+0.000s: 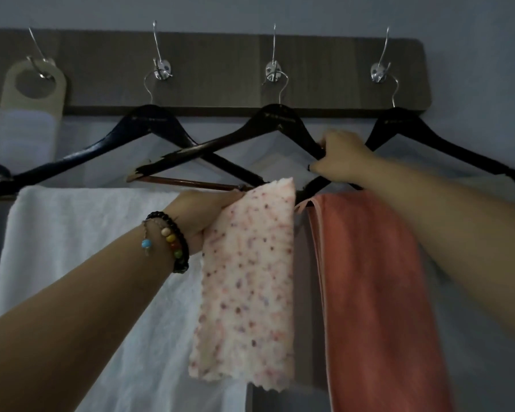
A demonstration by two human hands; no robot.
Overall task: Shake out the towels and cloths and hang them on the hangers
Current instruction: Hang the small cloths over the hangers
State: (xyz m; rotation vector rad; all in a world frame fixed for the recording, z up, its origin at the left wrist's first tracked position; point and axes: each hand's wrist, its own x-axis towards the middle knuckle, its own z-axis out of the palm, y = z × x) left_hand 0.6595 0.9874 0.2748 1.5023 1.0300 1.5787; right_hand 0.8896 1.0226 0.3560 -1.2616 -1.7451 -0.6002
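Though faint gold print sits near the top of each dark hanger, too blurred to read. Left hand (204, 214), beaded bracelets (173, 242) at the wrist, fingers (235, 195) pinched shut on the top corner of a speckled pink cloth (249, 281), right up at the brown bottom bar of the middle hanger (217, 150); rest of the cloth hanging straight down below the fingers. Right hand (344, 157) closed around the right arm of that same hanger. Orange towel (378, 292) draped from the right hanger (446, 147), just beside the cloth. White towel (81, 263) over the left hanger (101, 150). All three on metal hooks (275, 71) along a dark wooden board (220, 66), tan door tag (33, 84) near its left edge.
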